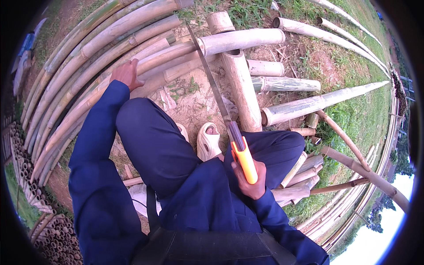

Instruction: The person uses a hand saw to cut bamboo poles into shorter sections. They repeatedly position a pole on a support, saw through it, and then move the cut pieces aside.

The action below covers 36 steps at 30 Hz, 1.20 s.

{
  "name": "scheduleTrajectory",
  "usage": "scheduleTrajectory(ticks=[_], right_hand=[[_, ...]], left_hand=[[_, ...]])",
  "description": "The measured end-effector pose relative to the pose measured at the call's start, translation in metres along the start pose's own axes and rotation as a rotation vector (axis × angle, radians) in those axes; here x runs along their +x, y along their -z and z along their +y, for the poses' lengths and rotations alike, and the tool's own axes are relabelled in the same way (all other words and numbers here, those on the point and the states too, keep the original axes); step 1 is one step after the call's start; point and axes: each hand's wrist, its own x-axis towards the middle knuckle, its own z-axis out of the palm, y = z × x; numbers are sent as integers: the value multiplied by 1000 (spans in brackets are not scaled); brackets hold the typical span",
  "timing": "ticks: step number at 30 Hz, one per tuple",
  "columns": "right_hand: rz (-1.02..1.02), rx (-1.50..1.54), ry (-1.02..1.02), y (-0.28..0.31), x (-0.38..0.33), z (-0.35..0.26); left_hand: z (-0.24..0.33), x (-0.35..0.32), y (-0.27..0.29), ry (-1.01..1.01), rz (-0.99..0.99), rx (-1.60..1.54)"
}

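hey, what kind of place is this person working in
Probably an outdoor bamboo-working yard. Long bamboo poles lie piled on bare dirt and grass, cut bamboo sections are scattered about, and the right hand holds an orange-handled saw.

1. Saw (pixel 223 106): long, narrow grey blade on an orange handle, held in the right hand (pixel 251 179) at lower centre. The blade slants up and left, its tip near the top centre, crossing a pale pole.
2. Pole (pixel 207 47): pale green-grey bamboo, lying across the upper centre, cut end showing at right; left hand (pixel 127 74) presses on it at upper left.
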Motion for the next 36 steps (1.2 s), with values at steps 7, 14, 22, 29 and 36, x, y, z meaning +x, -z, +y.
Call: scheduleTrajectory(ticks=[7,14,22,29,36], right_hand=[[5,23,184,4,-2,3],[-68,1,-98,2,-14,25],[3,26,52,-4,-1,7],[2,68,72,-15,9,45],[-13,107,-49,-23,24,39]], left_hand=[[2,-1,5,-31,70,-2],[4,-3,6,4,-5,8],[3,1,4,28,-19,10],[2,-1,7,8,35,16],[-2,4,9,-19,0,-38]])
